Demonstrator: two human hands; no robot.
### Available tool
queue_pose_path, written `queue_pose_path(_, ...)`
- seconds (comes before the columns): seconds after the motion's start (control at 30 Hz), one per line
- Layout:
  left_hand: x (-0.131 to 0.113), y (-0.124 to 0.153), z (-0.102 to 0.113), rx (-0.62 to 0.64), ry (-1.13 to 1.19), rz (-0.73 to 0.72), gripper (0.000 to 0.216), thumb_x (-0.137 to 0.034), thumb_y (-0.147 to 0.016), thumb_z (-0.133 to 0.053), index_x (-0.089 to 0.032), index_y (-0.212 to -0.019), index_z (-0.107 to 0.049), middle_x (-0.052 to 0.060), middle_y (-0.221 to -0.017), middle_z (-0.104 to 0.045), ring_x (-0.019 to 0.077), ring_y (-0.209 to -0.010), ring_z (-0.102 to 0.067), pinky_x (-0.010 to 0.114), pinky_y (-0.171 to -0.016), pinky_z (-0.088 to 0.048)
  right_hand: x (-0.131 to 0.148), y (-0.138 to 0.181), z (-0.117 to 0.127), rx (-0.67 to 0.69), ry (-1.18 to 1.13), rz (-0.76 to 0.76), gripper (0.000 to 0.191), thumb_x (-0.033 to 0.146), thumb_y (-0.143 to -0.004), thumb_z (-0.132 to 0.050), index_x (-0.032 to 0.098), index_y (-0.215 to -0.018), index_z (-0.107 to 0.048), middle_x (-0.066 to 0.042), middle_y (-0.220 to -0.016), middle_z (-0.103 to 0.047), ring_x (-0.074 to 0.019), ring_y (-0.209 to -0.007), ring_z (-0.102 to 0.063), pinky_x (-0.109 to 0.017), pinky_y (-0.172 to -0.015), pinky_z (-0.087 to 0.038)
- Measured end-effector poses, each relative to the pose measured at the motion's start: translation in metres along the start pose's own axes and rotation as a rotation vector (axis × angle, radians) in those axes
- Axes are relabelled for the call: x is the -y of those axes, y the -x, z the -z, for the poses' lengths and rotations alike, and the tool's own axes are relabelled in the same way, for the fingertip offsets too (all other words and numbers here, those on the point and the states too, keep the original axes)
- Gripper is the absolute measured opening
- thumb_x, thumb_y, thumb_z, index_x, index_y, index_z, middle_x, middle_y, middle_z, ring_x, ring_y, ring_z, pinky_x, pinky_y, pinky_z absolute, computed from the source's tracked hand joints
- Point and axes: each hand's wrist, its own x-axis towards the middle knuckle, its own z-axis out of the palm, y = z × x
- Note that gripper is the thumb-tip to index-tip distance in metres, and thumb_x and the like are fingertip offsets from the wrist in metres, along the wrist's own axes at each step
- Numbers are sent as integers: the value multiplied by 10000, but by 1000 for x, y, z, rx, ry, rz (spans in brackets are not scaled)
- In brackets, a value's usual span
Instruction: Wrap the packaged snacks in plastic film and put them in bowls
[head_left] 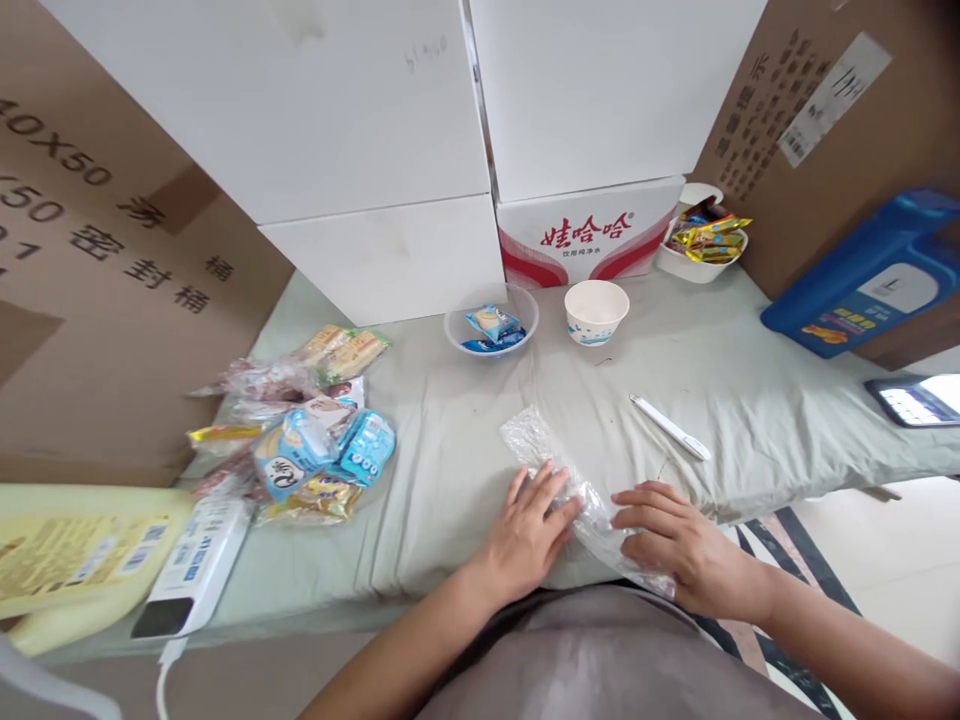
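A crinkled strip of clear plastic wrap lies slantwise on the cloth, running down towards my waist. My left hand rests on its left edge, palm down with the fingers spread. On the other side my right hand lies over the lower part, fingers stretched out and slightly bent, its thumb hidden. Beyond the wrap stand a clear plastic bowl with blue snack packets inside and a white paper bowl. A white utility knife lies to the right.
Packaged snacks are piled at the left, near a white power strip and a yellow container. White boxes form the back. At the right are a tub of snacks, a blue bottle and a phone.
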Motion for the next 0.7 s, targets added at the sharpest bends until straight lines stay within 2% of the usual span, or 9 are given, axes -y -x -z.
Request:
queue_pose_path(0.1, 0, 4, -1, 9, 88, -43, 358, -197, -905, -508, -251, -1254, -565, 102, -1294, -551, 283, -1346, -403, 553, -1122, -325, 2, -22, 18, 76, -191, 12, 257, 99, -869, -422, 219, -994, -613, -63, -914, -682, -197, -911, -626, -408, -884, -483)
queue_pose_path(0.23, 2, 8, -3, -9, 179, -27, 471, -212, -860, -566, -208, -1325, -489, 114, -1254, -584, 289, -1317, -440, 553, -1140, -322, -15, -67, 24, 15, -327, -140, 213, 174, -887, -456, 209, -998, -635, -58, -920, -696, -171, -862, -647, -317, -771, -513)
queue_pose_path(0.33, 5, 10, -5, -51, 268, 21, 612, -217, -807, -606, -167, -1382, -400, 153, -1313, -553, 308, -1340, -417, 563, -1128, -350, -35, -107, 8, -41, -407, -348, 152, 241, -869, -513, 209, -954, -635, -29, -881, -696, -149, -782, -642, -271, -696, -505)
queue_pose_path(0.47, 7, 10, -3, -110, 330, 80, 550, -197, -793, -601, -172, -1323, -456, 168, -1374, -465, 327, -1367, -362, 557, -1107, -379, -53, -146, -27, 26, -336, -526, 180, 223, -842, -562, 202, -1011, -619, 23, -723, -654, -125, -652, -591, -235, -633, -441)
queue_pose_path(0.63, 4, 10, -4, -175, 354, 95, 369, -178, -818, -577, -166, -1184, -540, 143, -1198, -543, 292, -1261, -453, 487, -1049, -445, -54, -156, -50, 52, -119, -609, 229, 220, -862, -549, 182, -1081, -603, -19, -782, -674, -156, -706, -599, -250, -635, -376)
queue_pose_path(0.7, 3, 10, -2, -267, 353, 122, 223, -176, -846, -537, -175, -1067, -571, 123, -1077, -582, 267, -1155, -517, 451, -968, -490, -54, -154, -51, 63, -88, -595, 264, 223, -859, -560, 178, -1117, -594, -27, -809, -681, -161, -727, -605, -252, -648, -373)
